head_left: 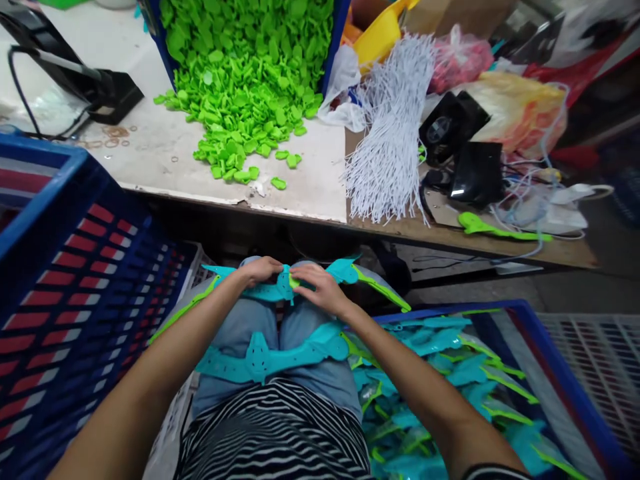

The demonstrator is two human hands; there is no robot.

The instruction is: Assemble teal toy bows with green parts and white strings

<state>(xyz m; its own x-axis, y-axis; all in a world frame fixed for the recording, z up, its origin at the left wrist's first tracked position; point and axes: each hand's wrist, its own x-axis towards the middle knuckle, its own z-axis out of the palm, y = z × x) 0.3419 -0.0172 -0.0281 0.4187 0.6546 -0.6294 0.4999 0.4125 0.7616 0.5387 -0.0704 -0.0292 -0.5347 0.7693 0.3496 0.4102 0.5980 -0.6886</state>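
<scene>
Across my knees lies a turquoise plastic piece (265, 292) with long lime-green arms at both ends. My left hand (263, 269) is closed on it just left of its middle. A small green plastic piece (293, 281) sits at the centre of the turquoise piece, under the fingers of my right hand (320, 287), which pinch and press it there. How far it is seated cannot be seen. Nearer my body, a second turquoise plastic piece (280, 360) rests on my thighs; my right forearm partly covers its right end.
A blue bin (161, 47) spills small green pieces (245, 133) onto the table (165, 167). White strings (390, 133) hang near its edge. At left stands a blue crate (90, 220); at right, a blue-rimmed crate (565, 380) holds several turquoise-and-green pieces (410, 400).
</scene>
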